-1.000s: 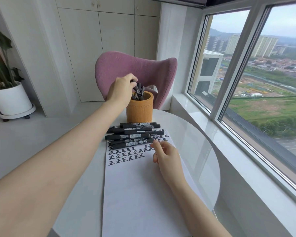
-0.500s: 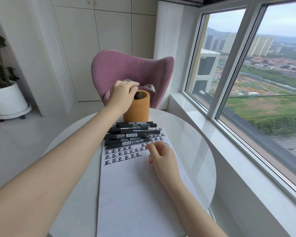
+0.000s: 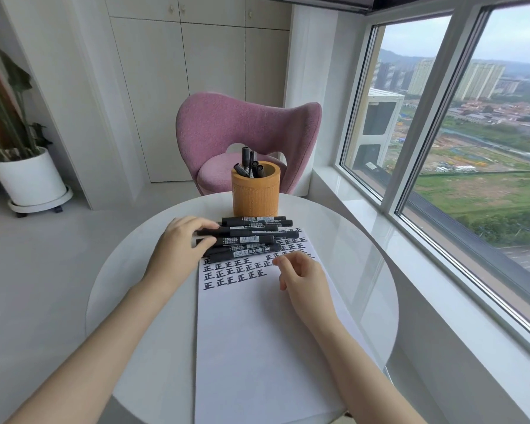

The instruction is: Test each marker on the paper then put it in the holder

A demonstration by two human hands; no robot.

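Several black markers (image 3: 251,240) lie in a pile across the top of a white paper sheet (image 3: 257,332) on the round white table (image 3: 129,270). Rows of black test marks (image 3: 236,270) run just below the pile. My left hand (image 3: 181,243) rests on the pile's left end, thumb and fingers closing around one marker's end. My right hand (image 3: 300,276) lies flat on the paper to the right of the marks, fingers loosely curled and holding nothing. Behind the pile stands an orange-brown wooden holder (image 3: 255,194) with several markers (image 3: 250,163) upright in it.
A pink armchair (image 3: 248,133) stands right behind the table. A large window (image 3: 456,133) with a low sill runs along the right. A potted plant in a white pot (image 3: 28,179) stands on the floor at far left, with white cupboards behind.
My left hand has left the holder, where it dropped a marker, and come down onto the left end of the marker pile. My right hand has stayed on the paper.
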